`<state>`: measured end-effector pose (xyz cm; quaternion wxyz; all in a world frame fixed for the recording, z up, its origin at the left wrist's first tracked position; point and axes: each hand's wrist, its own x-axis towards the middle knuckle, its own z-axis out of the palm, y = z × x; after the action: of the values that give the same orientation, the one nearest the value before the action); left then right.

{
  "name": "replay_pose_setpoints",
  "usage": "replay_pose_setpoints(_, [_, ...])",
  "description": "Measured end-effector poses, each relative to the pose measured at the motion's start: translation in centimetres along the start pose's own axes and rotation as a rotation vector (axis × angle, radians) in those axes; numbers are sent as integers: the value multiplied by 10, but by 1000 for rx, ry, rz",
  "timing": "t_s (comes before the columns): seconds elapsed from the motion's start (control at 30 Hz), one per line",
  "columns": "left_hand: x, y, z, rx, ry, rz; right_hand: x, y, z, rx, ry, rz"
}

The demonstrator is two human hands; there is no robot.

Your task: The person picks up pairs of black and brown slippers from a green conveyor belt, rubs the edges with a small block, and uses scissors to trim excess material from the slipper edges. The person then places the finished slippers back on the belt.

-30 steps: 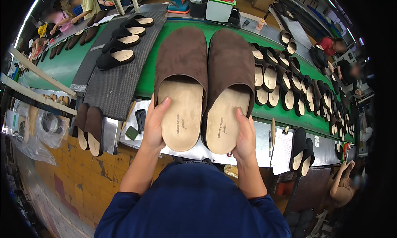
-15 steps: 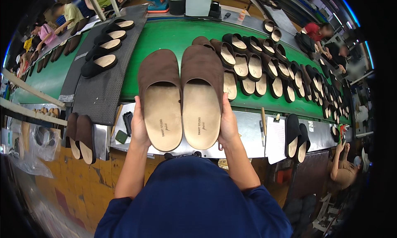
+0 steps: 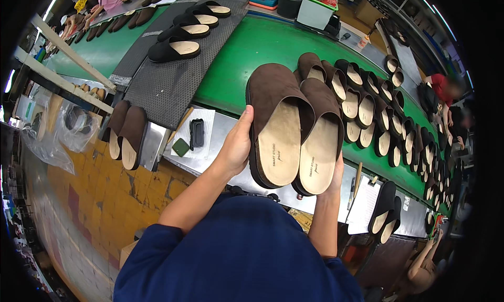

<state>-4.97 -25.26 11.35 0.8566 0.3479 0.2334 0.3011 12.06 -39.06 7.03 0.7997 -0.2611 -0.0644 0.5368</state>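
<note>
Head view shows the left hand (image 3: 237, 144) gripping the left brown slipper (image 3: 276, 126) and the right hand (image 3: 334, 175) closed under the right brown slipper (image 3: 320, 139), both soles touching side by side above the green conveyor belt (image 3: 252, 55).

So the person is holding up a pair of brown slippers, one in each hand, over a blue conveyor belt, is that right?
Not quite: the conveyor belt is green, not blue, as the head view shows. The rest holds: the left hand and right hand each hold one of the brown slippers.
</note>
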Motion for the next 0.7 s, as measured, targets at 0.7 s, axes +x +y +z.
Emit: replay_pose_setpoints(0.7, [3,10,-6,-152,-176,-45,-14,-13,44,-183,-5,-96])
